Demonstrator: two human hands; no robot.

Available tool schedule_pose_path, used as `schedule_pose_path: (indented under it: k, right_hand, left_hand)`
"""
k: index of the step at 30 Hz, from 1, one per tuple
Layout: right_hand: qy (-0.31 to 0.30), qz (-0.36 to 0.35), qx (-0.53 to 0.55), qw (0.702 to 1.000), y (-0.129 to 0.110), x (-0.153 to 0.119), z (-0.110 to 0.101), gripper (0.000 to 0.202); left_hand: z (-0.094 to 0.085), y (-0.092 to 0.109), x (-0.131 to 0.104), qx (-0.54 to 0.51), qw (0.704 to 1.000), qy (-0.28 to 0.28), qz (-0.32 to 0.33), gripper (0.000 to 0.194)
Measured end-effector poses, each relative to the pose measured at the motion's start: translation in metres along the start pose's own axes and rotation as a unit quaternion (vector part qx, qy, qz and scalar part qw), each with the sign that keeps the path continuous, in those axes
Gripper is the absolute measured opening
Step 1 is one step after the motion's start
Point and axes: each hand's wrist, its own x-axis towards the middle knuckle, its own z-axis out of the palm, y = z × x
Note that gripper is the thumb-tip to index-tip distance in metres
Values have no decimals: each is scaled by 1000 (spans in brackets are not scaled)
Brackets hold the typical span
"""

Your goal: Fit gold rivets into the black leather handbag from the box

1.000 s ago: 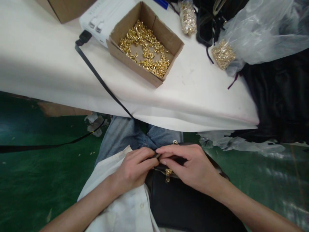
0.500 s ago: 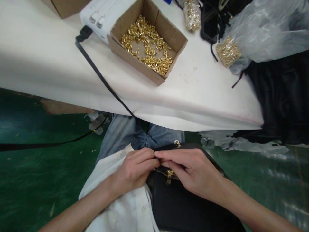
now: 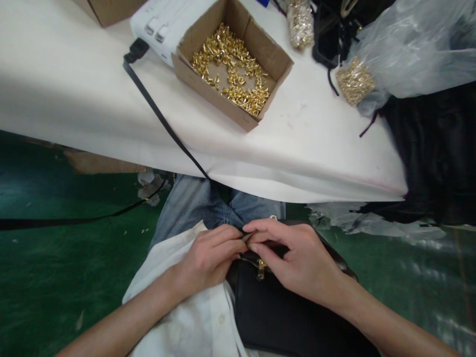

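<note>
Left hand (image 3: 210, 253): fingers curled in, pinching dark material at the upper edge of the black bag (image 3: 290, 317); the exact part is hidden.
Right hand (image 3: 293, 248): 3 o'clock from the left hand, thumb and forefinger narrowly apart with the dark edge between them, tips nearly meeting the other hand's.
Black bag: on the lap, 5 o'clock from where the fingertips meet, partly beneath the right forearm.
Gold zip pull (image 3: 261, 270): 5 o'clock, just below the right thumb.
White shirt (image 3: 182, 317): 7 o'clock, under the left forearm, beside the bag.
Jeans (image 3: 186, 203): 11 o'clock, reaching under the tabletop (image 3: 316, 144).
Plastic sheeting (image 3: 345, 218): 3 o'clock, over the green floor (image 3: 85, 263).
Black strap (image 3: 159, 118): 11 o'clock, running across the tabletop to a plug (image 3: 137, 48).
Cardboard box (image 3: 215, 100): 12 o'clock, top open, loose gold pins (image 3: 247, 101) inside.
White case (image 3: 161, 27): 11 o'clock, beside the box, plug at its near end.
Black cloth (image 3: 439, 144): 2 o'clock, over the tabletop's end.
Clear plastic bag (image 3: 416, 44): 1 o'clock, gold pieces (image 3: 355, 82) bunched in its corner.
Small packet (image 3: 300, 25): between 12 and 1 o'clock, farther off, also full of shiny pieces.
</note>
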Motion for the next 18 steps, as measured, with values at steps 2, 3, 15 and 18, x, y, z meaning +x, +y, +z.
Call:
schedule_pose_path:
  k: [2,3,15,18]
  right_hand:
    - [-1,-23,-13,1000,1,-2,-1,28]
    - [0,-30,-18,999,1,-3,-1,27]
    - [-29,-54,-38,997,-1,-6,-4,22]
    - [-35,-83,-47,995,-1,-7,-5,26]
  left_hand:
    - [-1,2,0,-3,1000,-4,-4,25]
    - [-1,3,1,-4,1000,-3,-4,25]
    - [4,5,-2,-29,999,11,-21,23]
    - [4,5,-3,-26,999,17,-31,26]
